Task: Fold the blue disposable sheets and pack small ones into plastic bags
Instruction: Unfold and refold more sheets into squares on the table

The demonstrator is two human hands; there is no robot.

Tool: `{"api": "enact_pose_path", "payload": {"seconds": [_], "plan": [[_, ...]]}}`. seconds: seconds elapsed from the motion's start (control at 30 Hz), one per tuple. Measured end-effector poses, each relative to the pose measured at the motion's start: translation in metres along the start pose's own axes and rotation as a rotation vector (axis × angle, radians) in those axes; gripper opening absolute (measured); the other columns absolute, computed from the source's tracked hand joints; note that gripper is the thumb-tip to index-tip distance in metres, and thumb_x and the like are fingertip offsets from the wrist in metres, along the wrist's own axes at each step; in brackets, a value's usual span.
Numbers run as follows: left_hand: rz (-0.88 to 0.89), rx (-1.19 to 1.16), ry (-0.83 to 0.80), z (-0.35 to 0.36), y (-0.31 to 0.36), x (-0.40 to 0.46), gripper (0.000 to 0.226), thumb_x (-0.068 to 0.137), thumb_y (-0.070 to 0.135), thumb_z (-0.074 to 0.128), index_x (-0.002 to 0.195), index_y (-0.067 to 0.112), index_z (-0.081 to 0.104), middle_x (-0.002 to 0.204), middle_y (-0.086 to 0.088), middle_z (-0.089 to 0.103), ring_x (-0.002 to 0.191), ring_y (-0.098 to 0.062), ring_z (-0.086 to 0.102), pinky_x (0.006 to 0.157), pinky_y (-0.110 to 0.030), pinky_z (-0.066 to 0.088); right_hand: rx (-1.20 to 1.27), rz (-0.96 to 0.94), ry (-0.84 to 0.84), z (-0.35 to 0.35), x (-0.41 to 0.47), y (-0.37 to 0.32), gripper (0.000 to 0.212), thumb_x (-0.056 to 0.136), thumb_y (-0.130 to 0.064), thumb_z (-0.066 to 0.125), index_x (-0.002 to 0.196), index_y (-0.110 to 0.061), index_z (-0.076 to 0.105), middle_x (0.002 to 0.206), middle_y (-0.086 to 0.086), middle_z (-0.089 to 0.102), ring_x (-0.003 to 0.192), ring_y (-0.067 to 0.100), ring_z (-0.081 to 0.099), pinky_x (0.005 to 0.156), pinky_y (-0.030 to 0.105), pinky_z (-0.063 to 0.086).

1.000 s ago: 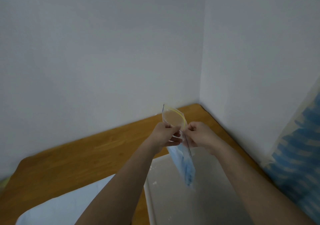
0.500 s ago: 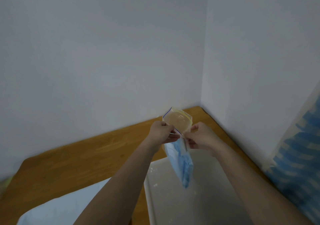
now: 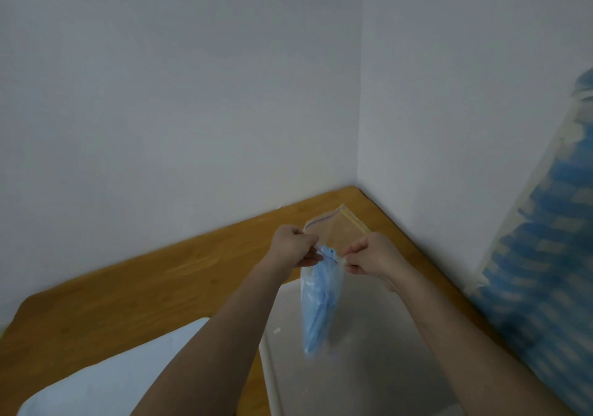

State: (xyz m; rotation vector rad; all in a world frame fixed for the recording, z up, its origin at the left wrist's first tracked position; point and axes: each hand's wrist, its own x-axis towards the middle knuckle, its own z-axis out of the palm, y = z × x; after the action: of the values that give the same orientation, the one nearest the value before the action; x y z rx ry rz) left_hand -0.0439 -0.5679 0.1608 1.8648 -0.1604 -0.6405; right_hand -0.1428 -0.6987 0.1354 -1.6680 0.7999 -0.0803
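The left hand (image 3: 293, 245) and right hand (image 3: 372, 255) each pinch one side of the zip-lock bag (image 3: 333, 236) at its mouth, held level and close together in the air above the bench (image 3: 134, 287). The bag's long axis hangs straight down between them, with the folded blue sheet (image 3: 317, 306) inside, over a grey tray (image 3: 378, 351). Sealing looks like the next step, and both hands are equally near the zip.

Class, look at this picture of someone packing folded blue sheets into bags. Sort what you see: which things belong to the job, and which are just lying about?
Part of the job:
plastic bag
blue sheet inside it
left hand and right hand, pinching the bag's mouth

Just lying about:
wooden table
white tray
white board
blue patterned cloth, too blurred to identify
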Motion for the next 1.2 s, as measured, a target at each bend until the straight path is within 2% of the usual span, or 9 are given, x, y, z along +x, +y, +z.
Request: {"api": "enact_pose_path", "payload": {"seconds": [0.17,0.27,0.4,0.5,0.63,0.73,0.87,1.07,1.2], "plan": [[0.009,0.013,-0.094,0.032,-0.015,0.005,0.01,0.089,0.007,0.062,0.081,0.002,0.059,0.071,-0.012,0.068,0.054,-0.017,0.069,0.057,-0.029,0.059,-0.179,0.078,0.025,-0.017,0.001,0.034,0.022,0.078,0.012,0.065,0.079,-0.011,0.068,0.088,0.007,0.065,0.092,0.028,0.067,0.083,0.043,0.059],[-0.039,0.02,-0.18,0.052,-0.032,0.009,0.014,0.092,0.017,0.063,0.086,0.003,0.063,0.076,-0.008,0.069,0.057,-0.016,0.068,0.059,-0.027,0.058,-0.327,0.173,-0.027,-0.029,0.001,0.063,0.027,0.078,0.009,0.068,0.101,-0.005,0.073,0.098,0.007,0.065,0.102,0.028,0.064,0.088,0.043,0.056],[-0.164,0.076,-0.125,0.062,-0.071,0.021,0.011,0.093,0.012,0.058,0.085,0.004,0.058,0.079,-0.009,0.062,0.056,-0.018,0.06,0.051,-0.024,0.051,-0.422,0.28,-0.017,-0.042,-0.008,0.111,0.01,0.086,-0.008,0.065,0.094,-0.006,0.07,0.102,0.013,0.069,0.099,0.027,0.066,0.089,0.034,0.055],[-0.265,0.161,-0.063,0.066,-0.111,0.029,0.017,0.091,0.006,0.056,0.074,0.005,0.051,0.079,-0.014,0.052,0.059,-0.022,0.05,0.056,-0.028,0.043,-0.511,0.326,0.037,-0.045,-0.011,0.143,0.017,0.095,-0.023,0.056,0.095,-0.009,0.067,0.098,0.007,0.066,0.098,0.021,0.064,0.083,0.029,0.049],[-0.344,0.27,0.025,0.072,-0.156,0.036,0.022,0.085,0.005,0.061,0.066,0.002,0.05,0.072,-0.011,0.044,0.056,-0.017,0.04,0.06,-0.028,0.034,-0.316,0.376,0.009,-0.042,-0.009,0.18,0.025,0.096,-0.025,0.053,0.102,-0.005,0.068,0.095,0.012,0.064,0.094,0.022,0.063,0.079,0.029,0.048],[-0.41,0.234,0.066,0.076,-0.185,0.042,0.02,0.084,0.006,0.064,0.096,-0.009,0.058,0.085,-0.012,0.051,0.068,-0.018,0.049,0.053,-0.024,0.035,-0.222,0.307,0.064,-0.038,-0.008,0.2,0.017,0.094,-0.024,0.055,0.094,-0.01,0.064,0.086,0.001,0.059,0.083,0.014,0.058,0.069,0.023,0.044],[-0.477,0.178,0.108,0.086,-0.213,0.051,0.041,0.083,0.012,0.069,0.112,-0.013,0.056,0.103,-0.019,0.059,0.091,-0.031,0.062,0.07,-0.031,0.046,-0.163,0.049,0.302,-0.034,-0.006,0.215,0.01,0.094,-0.021,0.057,0.098,-0.024,0.066,0.091,-0.015,0.06,0.087,-0.001,0.055,0.074,0.015,0.043],[-0.489,0.164,0.095,0.095,-0.223,0.052,0.019,0.082,0.007,0.069,0.07,0.005,0.054,0.077,-0.014,0.057,0.068,-0.024,0.054,0.059,-0.028,0.043,-0.001,0.186,0.157,-0.035,-0.002,0.227,0.024,0.097,-0.033,0.049,0.089,-0.02,0.068,0.089,-0.003,0.069,0.09,0.012,0.065,0.073,0.027,0.051],[-0.46,0.126,0.09,0.095,-0.214,0.051,0.018,0.087,0.001,0.054,0.073,0.012,0.049,0.086,-0.017,0.057,0.081,-0.029,0.054,0.073,-0.04,0.05,0.192,0.377,0.143,-0.04,-0.002,0.231,0.047,0.102,-0.046,0.03,0.094,-0.02,0.069,0.084,-0.005,0.074,0.082,0.014,0.071,0.07,0.031,0.051]]}}
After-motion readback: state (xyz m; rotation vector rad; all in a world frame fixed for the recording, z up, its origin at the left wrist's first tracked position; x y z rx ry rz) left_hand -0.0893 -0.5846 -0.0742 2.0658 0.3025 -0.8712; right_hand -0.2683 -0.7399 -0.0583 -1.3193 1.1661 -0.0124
